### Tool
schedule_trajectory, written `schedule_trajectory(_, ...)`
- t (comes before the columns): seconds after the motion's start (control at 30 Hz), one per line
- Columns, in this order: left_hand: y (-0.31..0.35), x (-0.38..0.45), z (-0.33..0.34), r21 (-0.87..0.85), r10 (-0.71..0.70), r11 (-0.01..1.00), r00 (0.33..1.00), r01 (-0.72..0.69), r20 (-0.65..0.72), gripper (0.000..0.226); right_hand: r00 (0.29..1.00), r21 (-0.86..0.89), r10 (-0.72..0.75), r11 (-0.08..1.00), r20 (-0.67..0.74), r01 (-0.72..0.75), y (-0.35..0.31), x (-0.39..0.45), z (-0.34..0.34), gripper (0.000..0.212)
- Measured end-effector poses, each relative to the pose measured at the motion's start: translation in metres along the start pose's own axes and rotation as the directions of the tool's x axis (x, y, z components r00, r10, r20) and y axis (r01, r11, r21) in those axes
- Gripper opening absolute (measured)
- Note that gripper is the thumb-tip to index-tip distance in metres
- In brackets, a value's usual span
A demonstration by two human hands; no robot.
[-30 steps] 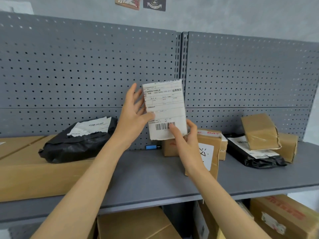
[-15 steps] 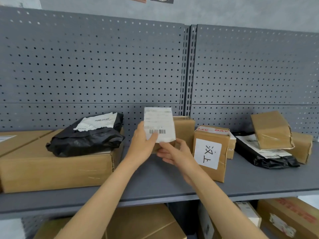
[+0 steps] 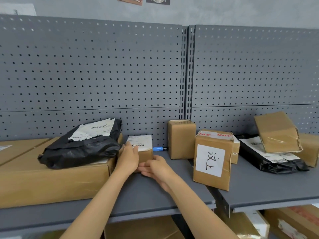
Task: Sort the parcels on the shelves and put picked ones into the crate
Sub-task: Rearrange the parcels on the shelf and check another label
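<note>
Head view shows your left hand (image 3: pixel 128 156) grasping the small labelled parcel (image 3: pixel 140 149), fingers wrapped over its left side, thumb on the white label. Your right hand (image 3: pixel 155 167) lies against its near bottom edge with fingers straight, gripping nothing. That parcel sits on the grey shelf (image 3: pixel 155 195), touching the right end of the long flat carton (image 3: pixel 51 180), which carries a black poly bag (image 3: pixel 81 147). A blue marker (image 3: pixel 158 149) lies just right of the parcel at the pegboard. Further right stand a plain upright box (image 3: pixel 181 138) and a box with a handwritten sticker (image 3: pixel 212 161).
</note>
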State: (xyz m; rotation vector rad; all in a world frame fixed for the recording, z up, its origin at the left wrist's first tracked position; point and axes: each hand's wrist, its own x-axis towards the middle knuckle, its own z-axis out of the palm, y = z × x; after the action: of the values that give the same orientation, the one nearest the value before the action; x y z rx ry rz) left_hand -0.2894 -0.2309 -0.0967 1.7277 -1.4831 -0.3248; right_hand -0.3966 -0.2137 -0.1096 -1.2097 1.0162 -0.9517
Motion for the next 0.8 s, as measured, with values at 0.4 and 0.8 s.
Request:
schedule_trajectory(0.4,0.034,-0.015,0.011,-0.054,0.381,0.922,0.923,-0.383,-0.057,0.04,0.846,-0.476,-0.51,0.789,-0.154,0.389,-0.03,-0.031,-0.023,0.053)
schedule_trajectory(0.8,0.102,-0.064,0.058,-0.575,0.57,0.707,0.813,-0.411,0.12,0.052,0.504,-0.611,-0.585,0.78,-0.635,0.136,-0.027,-0.099,-0.129,0.065)
